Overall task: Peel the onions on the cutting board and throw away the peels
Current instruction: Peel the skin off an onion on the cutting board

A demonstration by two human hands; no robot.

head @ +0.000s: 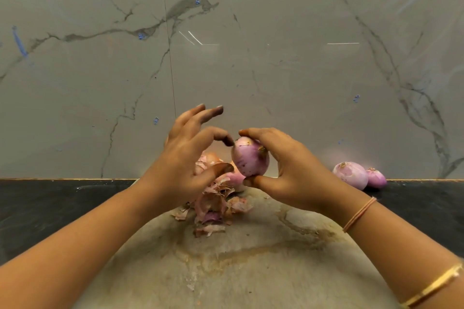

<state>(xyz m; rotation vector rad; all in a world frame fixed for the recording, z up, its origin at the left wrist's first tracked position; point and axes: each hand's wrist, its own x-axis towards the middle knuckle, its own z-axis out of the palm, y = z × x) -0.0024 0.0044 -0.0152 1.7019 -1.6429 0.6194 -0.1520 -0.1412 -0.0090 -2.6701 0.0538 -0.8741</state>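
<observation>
The right hand (288, 168) is clamped on a purple onion (249, 158), held in the air above the far edge of the cutting board (251, 258), thumb under it at six o'clock and fingers curled over the top at twelve. The left hand (185, 158) is spread apart and holds nothing; its forefinger tip touches, or very nearly touches, the onion at about ten o'clock, the thumb hanging free below. The onion looks almost bare, smooth and glossy, with a dry tuft at its two o'clock side, so I judge it firm and fairly light but slippery once the papery skin is off; a pinch across top and bottom, as now, should hold it best, while any last scrap of skin is caught with a nail at the tuft. A heap of peels (216, 206) lies on the board at its twelve o'clock edge, just under the hands; they look dry, thin and brittle, apt to crumble and scatter, so they are best gathered in a loose handful. Two peeled onions (351, 174) lie touching each other on the dark counter (50, 208) at three o'clock from the held one.
</observation>
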